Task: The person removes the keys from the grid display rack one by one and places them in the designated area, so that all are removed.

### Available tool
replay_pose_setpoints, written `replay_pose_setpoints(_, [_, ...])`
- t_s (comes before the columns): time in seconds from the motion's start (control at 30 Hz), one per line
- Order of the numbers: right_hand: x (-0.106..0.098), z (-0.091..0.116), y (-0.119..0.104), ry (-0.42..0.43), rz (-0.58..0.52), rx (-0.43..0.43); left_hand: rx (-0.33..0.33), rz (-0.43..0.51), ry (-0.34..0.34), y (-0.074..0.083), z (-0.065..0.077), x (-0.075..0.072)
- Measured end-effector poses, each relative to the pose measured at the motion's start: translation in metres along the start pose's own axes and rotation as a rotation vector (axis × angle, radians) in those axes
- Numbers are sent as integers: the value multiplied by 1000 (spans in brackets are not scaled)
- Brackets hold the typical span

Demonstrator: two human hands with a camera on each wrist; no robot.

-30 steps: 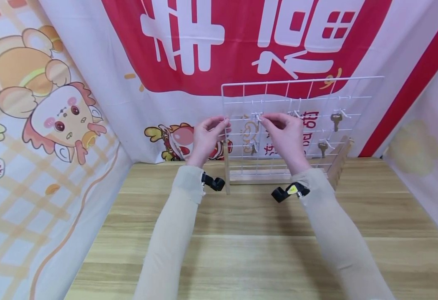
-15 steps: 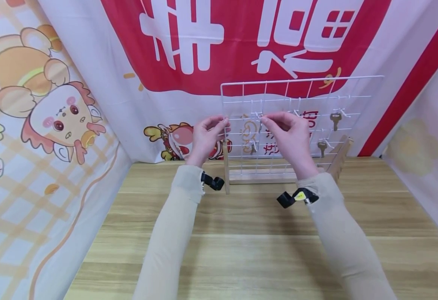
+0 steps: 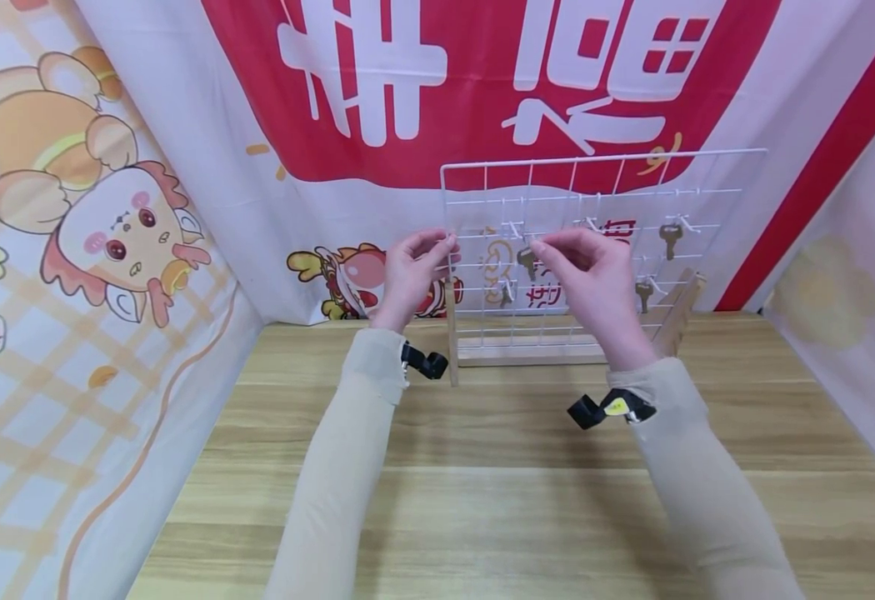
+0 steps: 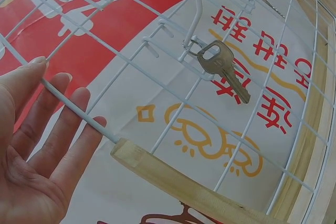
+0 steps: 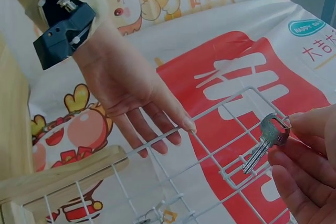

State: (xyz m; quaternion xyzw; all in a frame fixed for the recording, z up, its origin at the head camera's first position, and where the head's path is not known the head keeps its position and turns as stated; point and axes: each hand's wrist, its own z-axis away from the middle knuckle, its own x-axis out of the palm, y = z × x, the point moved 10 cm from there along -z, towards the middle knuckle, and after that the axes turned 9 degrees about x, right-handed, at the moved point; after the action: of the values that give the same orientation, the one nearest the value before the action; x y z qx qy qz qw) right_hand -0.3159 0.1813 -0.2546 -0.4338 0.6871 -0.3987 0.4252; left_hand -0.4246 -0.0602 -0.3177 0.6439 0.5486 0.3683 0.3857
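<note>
Between the thumb and fingertips of my right hand (image 3: 595, 279) a small ring (image 5: 286, 123) is pinched, and a metal key (image 5: 270, 137) dangles from it. The key is just in front of the white wire grid rack (image 3: 550, 161), beside the upper left hook (image 3: 515, 229). My left hand (image 3: 417, 271) holds the rack's left side wire, thumb on the near side and fingers behind. Below the held key, another key (image 4: 226, 69) hangs by its ring on a hook. Two more keys hang at the right, an upper key (image 3: 671, 240) and a lower key (image 3: 643, 296).
The rack stands in a wooden base (image 3: 520, 358) at the back of the wood-grain table (image 3: 482, 500). Printed cloth (image 3: 347, 217) hangs close behind it, with further cloth walls at left and right. Another hook (image 3: 591, 223) sits mid-rack, partly behind my right hand.
My right hand has drawn the key off the upper left hook and moved it right and toward me, so the key now shows. My left hand stays on the side wire.
</note>
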Motion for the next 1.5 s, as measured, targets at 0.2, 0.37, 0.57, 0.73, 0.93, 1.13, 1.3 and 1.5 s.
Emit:
replay_pose_setpoints(0.2, [-1, 10, 13, -28, 31, 14, 4, 2, -3, -1, 0, 0])
replay_pose_setpoints(0.37, [2, 17, 37, -50, 55, 67, 6, 10, -8, -1, 0, 0])
replay_pose_setpoints(0.57, [10, 24, 69, -84, 14, 123, 5, 10, -13, 0, -1, 0])
replay_pose_setpoints(0.73, [20, 31, 98, -125, -36, 196, 9, 13, -15, 0, -2, 1])
replay_pose_setpoints(0.93, [35, 48, 135, -184, -49, 290, 5, 20, -7, -1, -1, 1])
replay_pose_setpoints(1.13, [56, 69, 164, -241, -50, 310, 10, 25, 0, -1, -1, 0])
replay_pose_setpoints(1.3, [71, 85, 191, -257, -55, 377, 17, 26, -2, -1, -1, 0])
replay_pose_setpoints(1.5, [85, 98, 216, -265, -91, 437, 22, 19, -5, 0, -1, 0])
